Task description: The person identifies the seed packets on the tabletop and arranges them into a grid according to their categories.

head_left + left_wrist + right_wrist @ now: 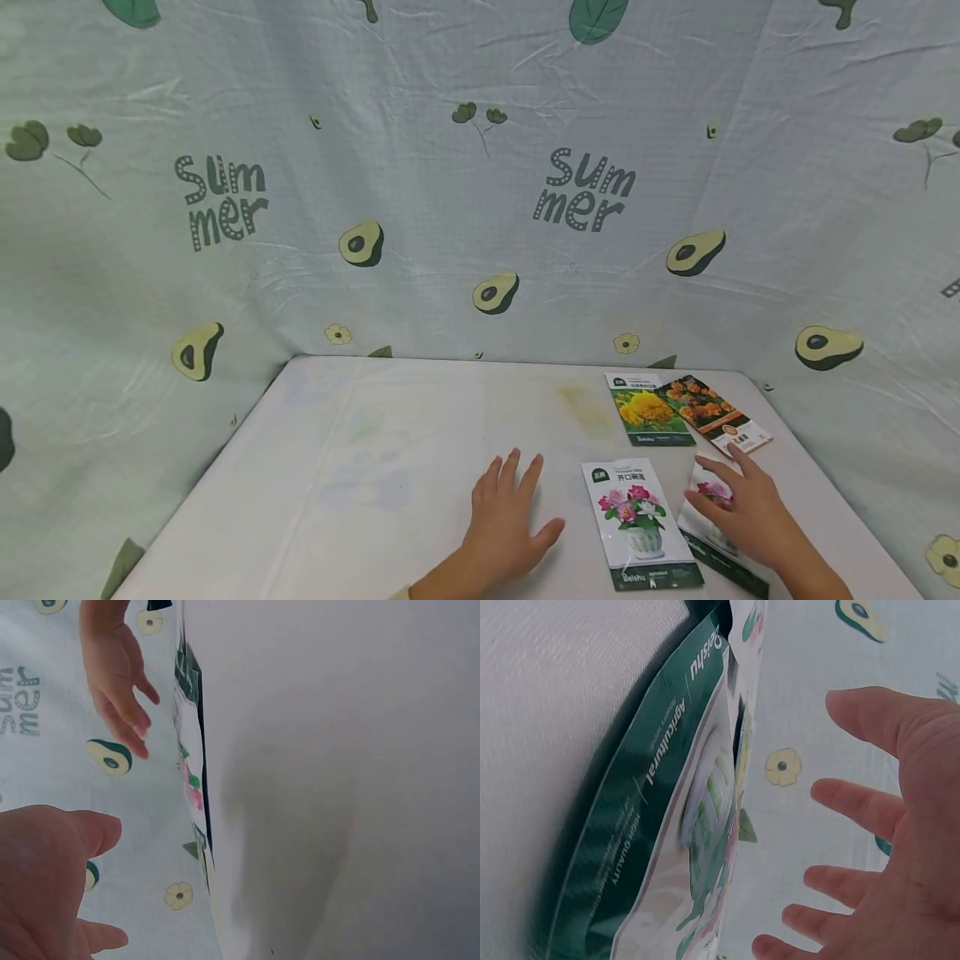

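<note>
My left hand [504, 525] is held over the white table with fingers spread, left of a flower seed packet [637, 517] printed with pink blooms in a pot. Nothing is in its grasp. My right hand [753, 512] reaches across a second pink-flower packet [708, 533], hiding part of it. In the right wrist view, the fingers are extended and stand apart from the nearby packet [652, 780], and the palm is bare. The left wrist view shows both hands raised beside the packets, seen edge-on [191, 750].
Farther back on the right lie a yellow-flower packet [651, 412] and an orange-flower packet [708, 410], whose corners overlap. A pale curtain [427, 192] with avocado prints hangs behind the table [315, 467].
</note>
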Demonstrator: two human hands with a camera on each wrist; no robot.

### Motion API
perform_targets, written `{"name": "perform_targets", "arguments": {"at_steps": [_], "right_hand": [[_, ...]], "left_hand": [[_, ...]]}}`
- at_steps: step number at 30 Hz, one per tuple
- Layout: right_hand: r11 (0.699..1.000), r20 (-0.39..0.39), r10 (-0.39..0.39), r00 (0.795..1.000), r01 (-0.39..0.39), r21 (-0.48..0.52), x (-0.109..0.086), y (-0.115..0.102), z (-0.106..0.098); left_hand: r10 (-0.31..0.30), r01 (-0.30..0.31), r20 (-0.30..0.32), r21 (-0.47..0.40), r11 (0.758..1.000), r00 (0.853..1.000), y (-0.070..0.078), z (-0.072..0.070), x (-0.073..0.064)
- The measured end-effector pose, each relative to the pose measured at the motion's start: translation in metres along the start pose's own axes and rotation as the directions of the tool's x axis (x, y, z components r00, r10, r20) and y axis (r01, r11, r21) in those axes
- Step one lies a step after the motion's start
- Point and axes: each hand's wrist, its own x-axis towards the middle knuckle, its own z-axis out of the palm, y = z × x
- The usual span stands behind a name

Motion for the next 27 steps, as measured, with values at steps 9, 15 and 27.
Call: {"name": "perform_targets", "arguments": {"at_steps": [9,15,27], "right_hand": [[0.999,0.041,0.031,0.999,-0.029,-0.035,0.000,0.006,0.005],[0.997,0.070,0.052,0.996,-0.048,-0.054,0.000,0.007,0.004],[0.990,0.142,0.113,0.983,-0.100,-0.096,0.004,0.010,0.005]], "left_hand": [[-0.033,0.035,0.108,-0.017,0.999,0.994,0.026,0.010,0.009],[-0.028,0.030,0.135,-0.013,0.999,0.990,0.035,0.020,0.011],[-0.072,0.065,0.197,0.038,0.997,0.978,0.061,0.034,0.018]]}}
